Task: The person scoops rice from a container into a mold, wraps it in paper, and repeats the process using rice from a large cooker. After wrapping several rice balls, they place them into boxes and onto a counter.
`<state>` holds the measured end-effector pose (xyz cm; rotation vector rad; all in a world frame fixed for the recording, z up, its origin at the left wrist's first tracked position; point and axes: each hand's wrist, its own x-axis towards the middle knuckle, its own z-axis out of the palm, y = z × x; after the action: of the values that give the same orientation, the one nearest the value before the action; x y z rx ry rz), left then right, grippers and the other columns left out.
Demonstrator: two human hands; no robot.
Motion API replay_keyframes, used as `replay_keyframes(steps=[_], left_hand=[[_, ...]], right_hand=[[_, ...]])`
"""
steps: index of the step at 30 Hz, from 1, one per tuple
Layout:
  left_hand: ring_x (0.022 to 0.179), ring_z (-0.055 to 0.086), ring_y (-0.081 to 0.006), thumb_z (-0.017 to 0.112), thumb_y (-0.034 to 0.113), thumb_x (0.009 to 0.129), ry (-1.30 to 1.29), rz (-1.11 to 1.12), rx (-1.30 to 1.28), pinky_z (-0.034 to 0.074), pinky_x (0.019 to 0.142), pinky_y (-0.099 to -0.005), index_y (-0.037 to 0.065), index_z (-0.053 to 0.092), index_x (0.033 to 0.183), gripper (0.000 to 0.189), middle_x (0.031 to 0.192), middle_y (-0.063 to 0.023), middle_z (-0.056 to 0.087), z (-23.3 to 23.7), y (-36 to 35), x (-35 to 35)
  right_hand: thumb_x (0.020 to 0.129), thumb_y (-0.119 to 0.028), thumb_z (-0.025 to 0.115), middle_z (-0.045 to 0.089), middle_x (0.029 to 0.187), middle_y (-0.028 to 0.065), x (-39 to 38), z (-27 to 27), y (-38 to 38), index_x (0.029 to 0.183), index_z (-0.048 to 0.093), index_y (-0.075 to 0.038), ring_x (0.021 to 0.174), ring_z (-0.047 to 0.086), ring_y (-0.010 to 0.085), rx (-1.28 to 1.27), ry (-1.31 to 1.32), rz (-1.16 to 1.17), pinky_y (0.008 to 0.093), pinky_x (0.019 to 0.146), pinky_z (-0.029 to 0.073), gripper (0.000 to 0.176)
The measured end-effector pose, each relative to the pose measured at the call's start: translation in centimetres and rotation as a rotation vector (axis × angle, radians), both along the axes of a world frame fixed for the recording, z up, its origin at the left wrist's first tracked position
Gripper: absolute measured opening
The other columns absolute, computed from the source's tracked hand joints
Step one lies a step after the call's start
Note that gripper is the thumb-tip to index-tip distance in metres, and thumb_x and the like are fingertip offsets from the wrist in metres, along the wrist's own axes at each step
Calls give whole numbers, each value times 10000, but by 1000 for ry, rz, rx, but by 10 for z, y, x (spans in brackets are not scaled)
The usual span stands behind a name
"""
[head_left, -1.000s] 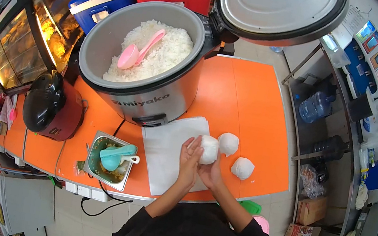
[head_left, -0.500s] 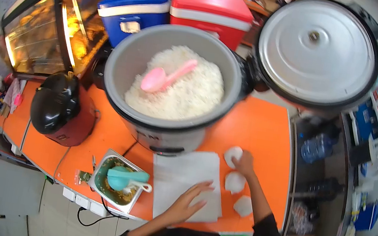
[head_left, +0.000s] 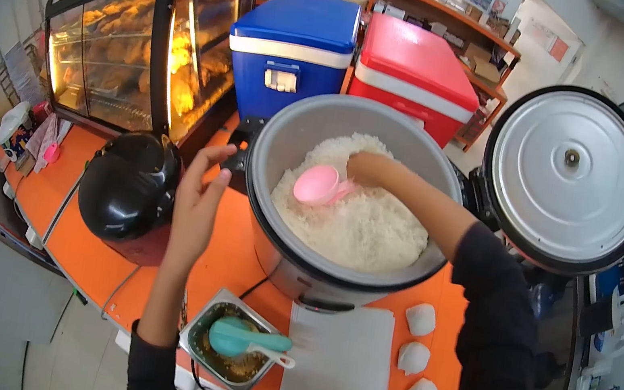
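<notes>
A large rice cooker (head_left: 300, 262) stands uncovered, its grey pot holding a mound of white rice (head_left: 370, 237). My right hand (head_left: 367, 169) reaches into the pot, fingers closed around the handle of a pink rice scoop (head_left: 317, 186) that rests on the rice. At the cooker's left side, my left hand (head_left: 201, 198) is raised with fingers apart, its fingertips close to the black side handle (head_left: 242, 143). Below the cooker lies a stack of white paper sheets (head_left: 338, 363). Several white paper-wrapped bundles (head_left: 414, 359) sit in a column to the right of it.
A metal pan (head_left: 221, 381) holding a teal scoop (head_left: 231, 337) stands left of the paper. Behind are a black-lidded pot (head_left: 130, 186), a lit food warmer (head_left: 109, 61), a blue cooler (head_left: 298, 25) and a red cooler (head_left: 419, 61). The cooker's lid (head_left: 568, 178) stands open at right.
My right hand has left the top wrapped bundle and taken hold of the pink scoop. My left hand has moved up from over the paper to the cooker's left side. The view has tilted up.
</notes>
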<state>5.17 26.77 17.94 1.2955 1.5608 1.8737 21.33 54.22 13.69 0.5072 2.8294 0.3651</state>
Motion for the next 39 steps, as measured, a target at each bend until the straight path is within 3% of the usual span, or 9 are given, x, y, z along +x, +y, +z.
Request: replay_keyframes(steps=[5, 8, 10, 15, 17, 19, 27, 31, 39], left_hand=[[1062, 450, -165, 481, 139, 837, 80, 97, -103, 351, 825, -273, 39, 502, 1091, 273, 1127, -65, 506, -14, 2, -16], [1099, 432, -187, 487, 181, 837, 97, 105, -76, 341, 876, -303, 39, 490, 1099, 297, 1146, -89, 488, -25, 24, -38], [1122, 430, -214, 503, 232, 834, 20, 62, -70, 331, 909, -319, 7, 461, 1120, 366, 1163, -143, 478, -31, 52, -49], [991, 538, -339, 502, 295, 821, 279, 318, -437, 395, 852, -371, -54, 437, 1130, 471, 1030, -250, 554, -31, 102, -40], [964, 548, -359, 486, 285, 824, 361, 473, -463, 406, 836, -384, -58, 456, 1114, 450, 994, -266, 564, -37, 105, -44], [816, 590, -282, 451, 261, 809, 185, 272, -525, 437, 739, -367, -57, 528, 1030, 396, 896, -205, 598, -56, 113, -73], [884, 555, -363, 412, 355, 783, 28, 133, -515, 408, 773, -388, -82, 551, 888, 471, 930, -278, 566, -68, 125, -88], [892, 557, -354, 419, 344, 784, 31, 152, -475, 405, 778, -383, -80, 557, 882, 456, 919, -268, 571, -71, 128, -89], [897, 563, -359, 397, 405, 869, -1, 182, -464, 404, 795, -400, -83, 577, 893, 521, 905, -268, 585, -82, 145, -96]], right_hand=[[620, -90, 646, 613, 768, 145, -24, -2, 3, 794, 654, -63, 775, 589, 293, -97, -313, 75, 372, 677, 471, 176], [623, -113, 648, 612, 701, 145, -17, 0, 17, 814, 647, -75, 710, 599, 303, -35, -165, 311, 381, 620, 471, 195], [602, -157, 665, 594, 670, 130, -11, 30, 12, 945, 605, -82, 665, 604, 302, -102, -79, -14, 387, 569, 468, 356], [576, -222, 612, 617, 741, 98, 29, 129, -12, 1005, 548, -60, 708, 620, 256, 288, -187, -112, 345, 583, 468, 463], [550, -237, 617, 616, 741, 102, 46, 119, -9, 980, 560, -63, 706, 620, 258, 246, -140, -183, 356, 587, 468, 467], [524, -252, 622, 614, 742, 107, 54, 95, -2, 955, 572, -67, 705, 619, 260, 207, -84, -247, 367, 592, 467, 472], [739, -660, 373, 635, 865, 104, 13, 101, 13, 1134, 541, -210, 862, 608, 281, 246, -397, -370, 394, 681, 474, 621], [819, -551, 348, 632, 783, 113, 17, 91, 12, 1083, 559, -225, 730, 620, 283, 344, -450, -102, 364, 584, 465, 469], [824, -281, 434, 636, 798, 113, 39, 72, 34, 855, 651, -163, 776, 615, 266, 237, -216, -158, 389, 644, 471, 248]])
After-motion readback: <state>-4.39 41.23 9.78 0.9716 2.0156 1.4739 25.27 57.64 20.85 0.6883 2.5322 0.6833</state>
